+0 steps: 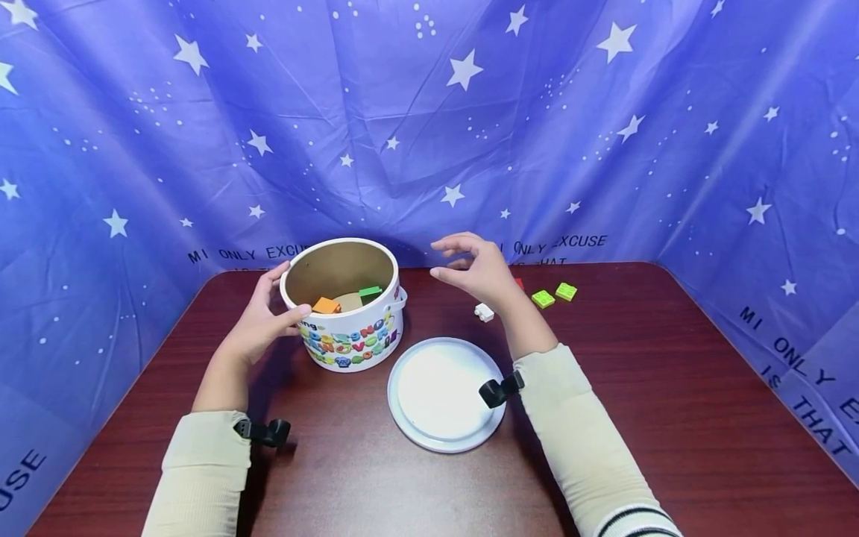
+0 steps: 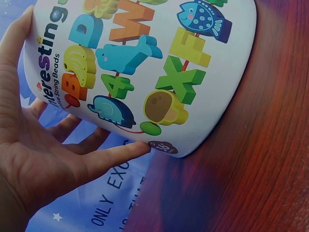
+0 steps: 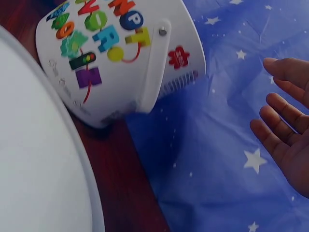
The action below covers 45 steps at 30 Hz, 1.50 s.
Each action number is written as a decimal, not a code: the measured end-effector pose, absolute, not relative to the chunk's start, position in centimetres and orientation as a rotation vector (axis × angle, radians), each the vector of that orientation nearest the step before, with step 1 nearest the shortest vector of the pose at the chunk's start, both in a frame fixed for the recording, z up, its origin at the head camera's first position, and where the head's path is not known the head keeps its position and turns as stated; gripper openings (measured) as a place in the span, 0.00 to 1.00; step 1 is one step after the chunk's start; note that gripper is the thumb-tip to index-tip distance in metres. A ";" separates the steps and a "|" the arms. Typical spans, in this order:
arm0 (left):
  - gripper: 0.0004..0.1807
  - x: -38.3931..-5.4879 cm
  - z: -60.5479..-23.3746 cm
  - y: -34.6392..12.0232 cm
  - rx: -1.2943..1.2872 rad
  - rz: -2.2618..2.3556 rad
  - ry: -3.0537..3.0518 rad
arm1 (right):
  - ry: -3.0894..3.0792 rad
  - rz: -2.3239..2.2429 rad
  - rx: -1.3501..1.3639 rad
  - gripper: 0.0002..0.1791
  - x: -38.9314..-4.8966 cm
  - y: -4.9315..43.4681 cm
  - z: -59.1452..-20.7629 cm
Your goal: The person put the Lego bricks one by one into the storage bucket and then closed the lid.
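A white bucket (image 1: 352, 339) printed with colourful letters and animals stands uncovered on the table. An orange block (image 1: 326, 306) and a green block (image 1: 370, 295) lie inside. My left hand (image 1: 265, 317) holds the bucket's left side, thumb at the front rim; in the left wrist view, fingers touch the printed wall and some are hidden behind it. My right hand (image 1: 473, 266) hovers in the air right of the bucket, fingers loosely bent and apart, holding nothing. Below it on the table are a white block (image 1: 484, 312) and a red block (image 1: 520, 283), mostly covered by the right wrist.
The round white lid (image 1: 446, 388) lies flat in front of the bucket, partly under the right forearm. Two yellow-green blocks (image 1: 554, 295) sit to the right of the right wrist. A blue star-patterned cloth (image 1: 429, 127) hangs behind the dark red table (image 1: 671, 388).
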<state>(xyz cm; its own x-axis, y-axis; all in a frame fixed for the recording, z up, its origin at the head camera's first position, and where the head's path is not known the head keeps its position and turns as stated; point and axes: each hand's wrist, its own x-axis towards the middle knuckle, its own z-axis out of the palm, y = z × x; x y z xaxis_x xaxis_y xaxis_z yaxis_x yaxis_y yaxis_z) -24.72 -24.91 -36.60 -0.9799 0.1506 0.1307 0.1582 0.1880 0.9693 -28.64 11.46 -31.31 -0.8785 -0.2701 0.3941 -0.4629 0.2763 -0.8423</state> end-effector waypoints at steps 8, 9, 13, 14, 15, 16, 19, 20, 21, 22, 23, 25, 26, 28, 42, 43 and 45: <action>0.48 -24.8 -36.5 -25.0 -0.311 -1.964 -2.425 | -2.421 1.690 0.564 0.21 -28.6 13.8 -32.8; 0.48 -24.8 -36.5 -25.0 -0.310 -1.964 -2.425 | -2.417 1.689 0.557 0.21 -28.6 14.0 -33.1; 0.48 -24.8 -36.6 -25.0 -0.308 -1.962 -2.424 | -2.416 1.671 0.545 0.21 -28.7 14.9 -34.2; 0.48 -24.8 -36.6 -25.0 -0.308 -1.962 -2.423 | -2.418 1.669 0.538 0.21 -28.7 15.1 -34.4; 0.47 -24.8 -36.6 -25.0 -0.309 -1.961 -2.423 | -2.424 1.664 0.529 0.21 -28.7 15.3 -34.7; 0.47 -24.8 -36.5 -25.0 -0.309 -1.961 -2.422 | -2.431 1.662 0.518 0.21 -28.7 15.5 -34.9; 0.47 -24.8 -36.5 -25.0 -0.307 -1.957 -2.424 | -2.450 1.661 0.476 0.21 -28.6 16.1 -35.6; 0.47 -24.8 -36.5 -25.0 -0.306 -1.957 -2.425 | -2.460 1.657 0.464 0.21 -28.6 16.3 -35.8; 0.47 -24.8 -36.5 -25.0 -0.305 -1.957 -2.426 | -2.468 1.659 0.450 0.21 -28.6 16.4 -36.1; 0.47 -24.8 -36.5 -25.0 -0.304 -1.956 -2.428 | -2.479 1.658 0.434 0.21 -28.5 16.6 -36.3; 0.47 -24.8 -36.5 -25.0 -0.305 -1.956 -2.428 | -2.489 1.657 0.420 0.21 -28.5 16.7 -36.6; 0.47 -24.8 -36.5 -25.1 -0.306 -1.957 -2.429 | -2.508 1.653 0.397 0.21 -28.5 17.0 -37.2; 0.47 -24.8 -36.5 -25.1 -0.306 -1.958 -2.430 | -2.517 1.651 0.386 0.21 -28.5 17.1 -37.5; 0.47 -24.7 -36.5 -25.1 -0.305 -1.958 -2.430 | -2.540 1.636 0.367 0.21 -28.5 17.3 -38.1; 0.47 -24.8 -36.7 -25.0 -0.303 -1.956 -2.430 | -2.707 1.570 0.305 0.26 -29.1 18.7 -41.1; 0.47 -24.8 -36.7 -25.0 -0.304 -1.954 -2.430 | -2.720 1.542 0.323 0.26 -29.2 18.8 -41.2; 0.47 -24.8 -36.8 -25.0 -0.305 -1.953 -2.427 | -2.755 1.454 0.379 0.26 -29.4 18.9 -41.3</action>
